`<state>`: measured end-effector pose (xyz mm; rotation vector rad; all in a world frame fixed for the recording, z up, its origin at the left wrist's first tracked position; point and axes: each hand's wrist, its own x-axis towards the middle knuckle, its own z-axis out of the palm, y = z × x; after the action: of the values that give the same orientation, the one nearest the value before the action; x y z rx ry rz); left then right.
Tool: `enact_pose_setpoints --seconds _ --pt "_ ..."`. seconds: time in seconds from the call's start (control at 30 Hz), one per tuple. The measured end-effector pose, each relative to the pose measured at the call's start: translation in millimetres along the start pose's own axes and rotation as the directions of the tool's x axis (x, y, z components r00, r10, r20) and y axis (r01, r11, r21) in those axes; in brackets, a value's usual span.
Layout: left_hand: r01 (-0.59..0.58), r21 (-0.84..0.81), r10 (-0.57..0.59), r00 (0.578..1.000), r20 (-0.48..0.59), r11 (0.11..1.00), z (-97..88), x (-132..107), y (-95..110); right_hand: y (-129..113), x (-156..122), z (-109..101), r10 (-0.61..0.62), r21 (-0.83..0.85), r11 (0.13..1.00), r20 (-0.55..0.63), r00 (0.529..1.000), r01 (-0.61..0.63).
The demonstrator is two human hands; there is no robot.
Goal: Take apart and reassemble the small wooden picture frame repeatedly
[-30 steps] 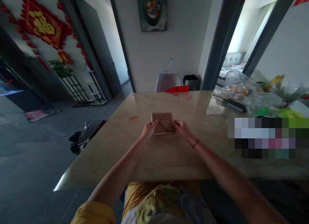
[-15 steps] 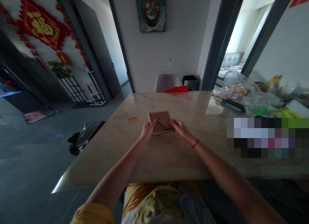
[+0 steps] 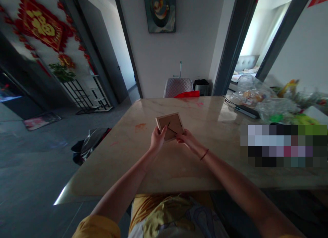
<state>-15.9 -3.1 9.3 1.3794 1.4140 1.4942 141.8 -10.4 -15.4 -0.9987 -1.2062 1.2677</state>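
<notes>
A small light-brown wooden picture frame (image 3: 175, 121) is held tilted above the table, its flat brown panel towards me. Thin dark lines cross the panel; I cannot make out whether they are cord, a slit or a stand. My left hand (image 3: 158, 139) grips the frame's left edge, thumb over the front and the other fingers largely hidden behind. At the lower right corner, my right hand (image 3: 190, 140) is closed on the frame with its fingers bent. A dark red band circles the right wrist.
The marble-patterned table (image 3: 123, 166) has an orange smear left of the hands. Towards the right lie a dark elongated device (image 3: 246, 111) with a cable, clear plastic bags (image 3: 275, 106) and a pixelated area. A quilted chair (image 3: 178, 87) stands beyond the far edge.
The picture frame has tipped up and turned, its right side now lower. My right hand has shifted left and down along its edge, while my left hand keeps hold.
</notes>
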Motion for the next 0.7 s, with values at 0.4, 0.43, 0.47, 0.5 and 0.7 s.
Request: enact_pose_setpoints --seconds 0.4,0.43,0.47,0.5,0.7 --pt "0.019 -0.191 -0.002 0.996 0.091 0.981 4.4 -2 -4 -8 -4 8 0.116 0.339 0.936 -0.029 0.993 -0.099" --pt "0.007 -0.187 0.01 0.996 0.092 0.982 4.6 -3 -4 -9 -4 8 0.118 0.342 0.934 -0.032 0.992 -0.101" --pt "-0.004 -0.182 0.021 0.995 0.093 0.983 4.9 -3 -3 -10 -5 8 0.123 0.341 0.934 -0.036 0.992 -0.103" --pt "-0.013 -0.174 0.029 0.995 0.093 0.985 5.2 -4 -3 -10 -5 8 0.126 0.339 0.935 -0.042 0.991 -0.104" --pt "-0.035 -0.159 0.048 0.996 0.08 0.987 8.8 -4 -5 -8 -3 9 0.11 0.34 0.938 -0.092 0.99 -0.073"
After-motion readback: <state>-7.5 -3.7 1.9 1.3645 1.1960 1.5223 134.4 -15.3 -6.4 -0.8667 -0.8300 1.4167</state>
